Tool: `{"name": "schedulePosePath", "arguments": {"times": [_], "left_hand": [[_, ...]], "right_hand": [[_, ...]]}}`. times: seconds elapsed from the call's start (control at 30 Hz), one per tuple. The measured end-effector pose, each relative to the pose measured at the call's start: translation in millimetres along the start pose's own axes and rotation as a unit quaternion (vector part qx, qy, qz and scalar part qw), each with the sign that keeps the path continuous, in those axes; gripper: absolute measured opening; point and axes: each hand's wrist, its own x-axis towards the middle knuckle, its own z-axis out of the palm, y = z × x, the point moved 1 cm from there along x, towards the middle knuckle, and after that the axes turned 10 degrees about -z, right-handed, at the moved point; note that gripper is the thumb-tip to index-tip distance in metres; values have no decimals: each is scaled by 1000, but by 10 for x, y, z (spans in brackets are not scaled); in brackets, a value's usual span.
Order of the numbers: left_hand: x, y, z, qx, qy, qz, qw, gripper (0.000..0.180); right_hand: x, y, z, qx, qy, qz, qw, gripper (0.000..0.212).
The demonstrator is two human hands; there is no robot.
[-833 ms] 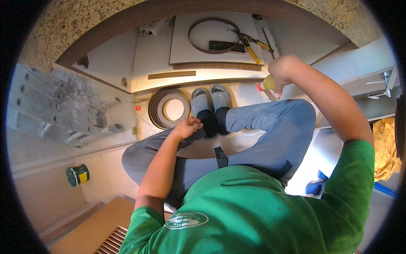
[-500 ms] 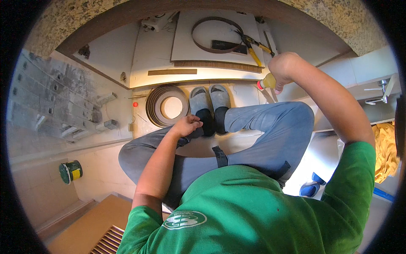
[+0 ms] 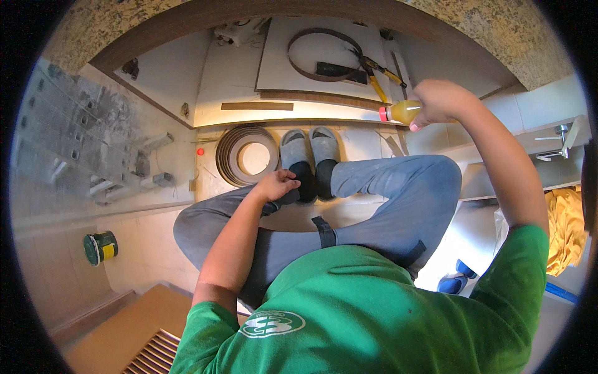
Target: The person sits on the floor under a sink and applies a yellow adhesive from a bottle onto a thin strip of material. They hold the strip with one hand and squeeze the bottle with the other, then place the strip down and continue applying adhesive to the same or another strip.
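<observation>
My right hand point(image 3: 443, 101) is closed around a small bottle point(image 3: 405, 112) of yellowish liquid with a red cap. The bottle lies nearly level, its cap pointing left, in front of the cabinet's right side. My fingers hide its rear end. My left hand point(image 3: 278, 185) rests by my ankle, fingers loosely bent and a little apart, with nothing visible in it. Just left of my slippers point(image 3: 309, 144), a coil of brown edging strip point(image 3: 225, 156) lies on the floor.
Inside the cabinet, a white board point(image 3: 283, 59) carries a strip hoop point(image 3: 291, 47) and yellow-handled pliers point(image 3: 377, 87). A short brown strip point(image 3: 256, 106) lies near the cabinet's front edge. The stone countertop point(image 3: 529, 37) overhangs above. A green tub point(image 3: 93, 249) stands left.
My right hand has shifted slightly right, and the bottle has turned from tilted to nearly level, showing more of its side. My left hand stays by my ankle.
</observation>
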Motion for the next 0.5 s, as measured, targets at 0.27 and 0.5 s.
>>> {"name": "schedulePosePath", "arguments": {"times": [0.27,0.5], "left_hand": [[89,-50,25,39,3,6,999,51],[15,-13,17,60,29,2,998,52]], "right_hand": [[120,171,588,387,204,-135,889,53],[731,-164,934,498,403,-170,749,59]]}}
